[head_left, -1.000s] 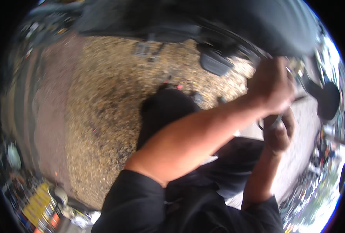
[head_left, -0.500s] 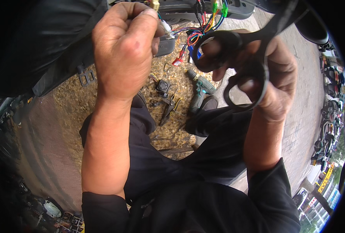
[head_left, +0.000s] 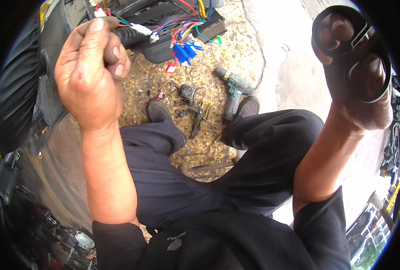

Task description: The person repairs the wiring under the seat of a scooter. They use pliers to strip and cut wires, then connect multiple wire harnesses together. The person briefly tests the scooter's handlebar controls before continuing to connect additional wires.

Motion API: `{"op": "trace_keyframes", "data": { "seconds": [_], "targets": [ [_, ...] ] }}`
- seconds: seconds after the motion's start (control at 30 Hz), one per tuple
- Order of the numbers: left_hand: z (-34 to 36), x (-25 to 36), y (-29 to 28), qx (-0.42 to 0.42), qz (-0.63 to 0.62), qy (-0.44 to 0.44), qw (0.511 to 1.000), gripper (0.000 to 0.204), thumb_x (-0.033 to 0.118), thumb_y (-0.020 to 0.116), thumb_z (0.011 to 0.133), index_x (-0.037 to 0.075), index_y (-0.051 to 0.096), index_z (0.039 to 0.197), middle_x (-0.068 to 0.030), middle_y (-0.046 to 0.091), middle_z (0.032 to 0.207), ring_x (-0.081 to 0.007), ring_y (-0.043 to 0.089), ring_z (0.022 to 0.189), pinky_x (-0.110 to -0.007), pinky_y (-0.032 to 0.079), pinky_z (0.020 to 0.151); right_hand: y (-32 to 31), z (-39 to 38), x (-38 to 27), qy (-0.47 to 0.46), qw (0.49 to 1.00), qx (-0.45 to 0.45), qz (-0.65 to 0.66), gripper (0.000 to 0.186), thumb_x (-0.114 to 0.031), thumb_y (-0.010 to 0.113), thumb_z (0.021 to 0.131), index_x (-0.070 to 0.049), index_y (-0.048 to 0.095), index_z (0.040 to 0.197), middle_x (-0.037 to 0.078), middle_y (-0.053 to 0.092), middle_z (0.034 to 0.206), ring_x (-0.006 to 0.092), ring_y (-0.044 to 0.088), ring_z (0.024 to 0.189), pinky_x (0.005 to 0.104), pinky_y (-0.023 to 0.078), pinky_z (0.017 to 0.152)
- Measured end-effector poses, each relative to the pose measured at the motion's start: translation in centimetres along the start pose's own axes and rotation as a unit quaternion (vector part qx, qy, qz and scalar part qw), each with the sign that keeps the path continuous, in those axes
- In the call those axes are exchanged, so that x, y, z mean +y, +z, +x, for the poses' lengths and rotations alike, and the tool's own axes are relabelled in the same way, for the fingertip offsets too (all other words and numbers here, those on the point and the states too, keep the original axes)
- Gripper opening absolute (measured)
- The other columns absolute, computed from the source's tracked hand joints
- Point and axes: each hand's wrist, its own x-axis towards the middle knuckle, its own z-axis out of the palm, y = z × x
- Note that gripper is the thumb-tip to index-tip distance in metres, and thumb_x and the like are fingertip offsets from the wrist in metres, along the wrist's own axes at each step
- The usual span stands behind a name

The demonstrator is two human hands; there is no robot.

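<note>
Wires pass at the fingertips of my left hand (head_left: 89, 76), where thumb and forefinger are pinched together. A white connector (head_left: 140, 29) on these wires sits just right of the fingertips; my fingers partly hide what they grip. Far to the right, my right hand (head_left: 364, 110) is raised with fingers and thumb through the loops of black-handled scissors (head_left: 365, 48). The blades are out of view. A bundle of coloured wires (head_left: 195, 22) hangs at the top, with blue connectors (head_left: 184, 53) and a red connector (head_left: 171, 67).
Between my feet lie a green and black cordless drill (head_left: 236, 92), pliers (head_left: 197, 121) and a small black square part (head_left: 188, 92) with wires. Dark vehicle panels (head_left: 159, 50) and a black seat (head_left: 15, 81) stand at the upper left. Paving stretches along the right.
My right hand has moved right and outward with the scissors, away from the wires. My left hand has shifted left and slightly down in the picture. The view has swung, showing more ground.
</note>
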Motion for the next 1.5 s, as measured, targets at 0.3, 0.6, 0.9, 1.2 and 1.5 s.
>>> {"op": "trace_keyframes", "data": {
  "seconds": [0.3,0.6,0.9,1.2,1.5],
  "targets": [
    [0.9,-0.1,-1.4,-0.048,-0.029,-0.063,0.996,0.019,0.007,0.052,0.098,-0.003,0.063,0.110,-0.0115,0.066,0.086,-0.0163,0.055,0.067,-0.027,0.043,0.059,-1.3,-1.4,0.3,-0.049,0.998,0.022,0.022,0.048,-0.020,0.080,0.085,-0.006,0.057,0.125,0.009,0.063,0.115,0.0171,0.054,0.108,0.0270,0.042,0.089],
    [0.6,0.0,-2.9,-0.246,0.044,-0.116,0.961,0.020,0.011,0.057,0.081,-0.003,0.062,0.095,-0.0065,0.055,0.077,-0.0106,0.046,0.061,-0.024,0.037,0.052,-2.4,-2.0,0.6,-0.081,0.995,0.034,0.044,0.052,-0.019,0.081,0.083,-0.005,0.055,0.126,0.008,0.065,0.109,0.0151,0.055,0.098,0.0255,0.044,0.081],
    [0.2,-13.8,-8.2,-0.190,0.630,-0.276,0.700,0.033,0.032,0.070,0.079,0.001,0.071,0.088,-0.0202,0.070,0.081,-0.0341,0.070,0.081,-0.043,0.051,0.072,-2.2,-1.9,1.5,-0.077,0.994,0.037,0.074,0.056,-0.018,0.082,0.082,-0.003,0.053,0.127,0.006,0.067,0.104,0.0130,0.056,0.087,0.0240,0.045,0.073],
    [-6.7,-29.4,-13.9,0.022,0.582,-0.403,0.706,0.052,0.014,0.067,0.082,0.001,0.060,0.132,-0.0216,0.068,0.122,-0.0326,0.064,0.116,-0.038,0.047,0.100,-1.0,-2.5,1.0,-0.064,0.994,0.055,0.075,0.060,-0.017,0.083,0.080,-0.002,0.050,0.129,0.004,0.068,0.098,0.0109,0.058,0.077,0.0225,0.046,0.066],
    [-7.6,-31.5,-13.5,0.049,0.616,-0.357,0.701,0.025,0.022,0.069,0.088,0.005,0.074,0.105,-0.0127,0.075,0.101,-0.0266,0.071,0.098,-0.037,0.052,0.086,-0.3,-1.2,0.9,-0.054,0.994,0.050,0.086,0.064,-0.016,0.084,0.079,-0.001,0.048,0.130,0.003,0.070,0.093,0.0088,0.059,0.067,0.0209,0.047,0.058]
  ]
}}
